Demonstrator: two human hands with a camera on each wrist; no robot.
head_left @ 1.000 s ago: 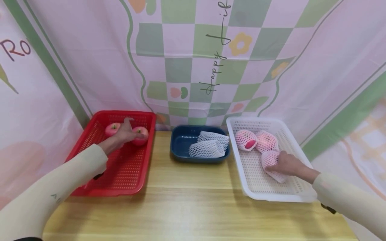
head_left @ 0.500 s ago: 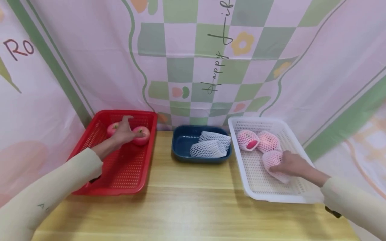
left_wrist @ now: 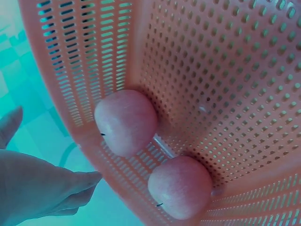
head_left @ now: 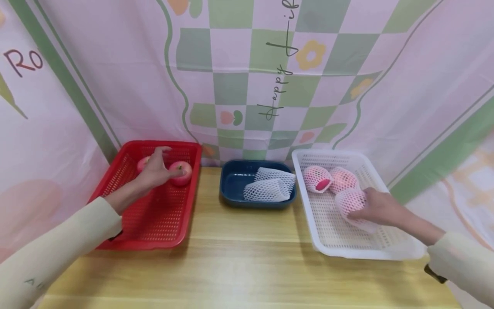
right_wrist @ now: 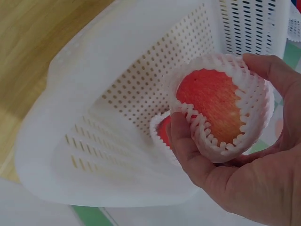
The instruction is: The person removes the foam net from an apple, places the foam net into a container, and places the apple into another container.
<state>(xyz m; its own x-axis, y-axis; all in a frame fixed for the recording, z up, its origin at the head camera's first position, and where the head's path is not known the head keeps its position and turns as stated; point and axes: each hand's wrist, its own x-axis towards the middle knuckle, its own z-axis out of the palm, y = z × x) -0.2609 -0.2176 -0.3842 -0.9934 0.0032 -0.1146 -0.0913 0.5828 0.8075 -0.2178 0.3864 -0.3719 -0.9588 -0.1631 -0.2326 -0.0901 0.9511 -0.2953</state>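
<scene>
My left hand (head_left: 154,171) hovers over the red basket (head_left: 188,214) with thumb and fingers spread, holding nothing. Under it are two bare red apples, one to the right (head_left: 184,175) and one partly covered by the hand (head_left: 143,164). In the left wrist view, both apples (left_wrist: 126,123) sit against the basket wall, apart from the hand. At the white basket (head_left: 308,223), my right hand (head_left: 384,208) grips an apple in a white foam net (right_wrist: 211,103), its bare red end facing the wrist camera. Two more netted apples (head_left: 317,179) lie behind it in that basket.
Between the baskets stands a dark blue box (head_left: 233,182) with two white foam net sleeves (head_left: 266,191) in it. All rest on a wooden table (head_left: 239,257). A printed curtain (head_left: 231,86) hangs right behind them.
My left hand has shifted slightly left over the apples, fingers still spread. The right hand, with the netted apple, has moved a little to the right and tilted it.
</scene>
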